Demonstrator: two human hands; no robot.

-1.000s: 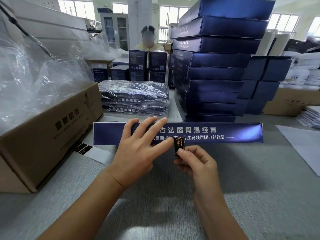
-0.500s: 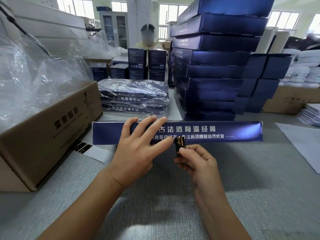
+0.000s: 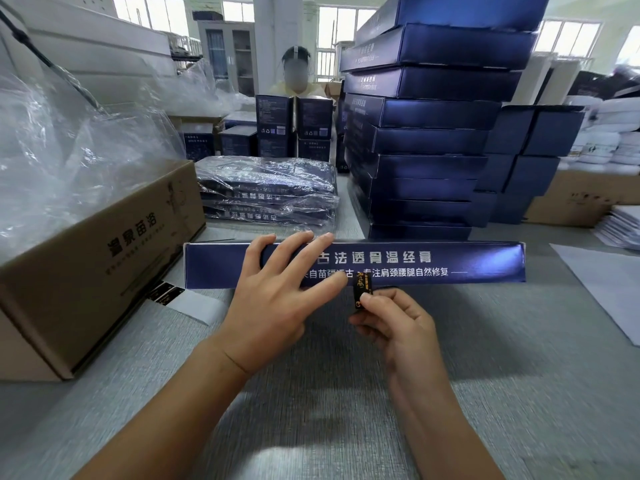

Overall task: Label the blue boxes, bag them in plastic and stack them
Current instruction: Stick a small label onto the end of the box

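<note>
Almost nothing has moved: the right hand (image 3: 398,327) still pinches the black label (image 3: 362,289) at the lower front edge of the blue box (image 3: 467,261) on the tabletop (image 3: 519,358). The left hand (image 3: 273,299) steadies the box, fingers (image 3: 311,242) spread flat. Sticking looks imminent.

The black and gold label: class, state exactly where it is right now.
Head view, near centre: the label is pinched by the right hand at the lower front edge of the blue box, just right of the left hand.
</note>
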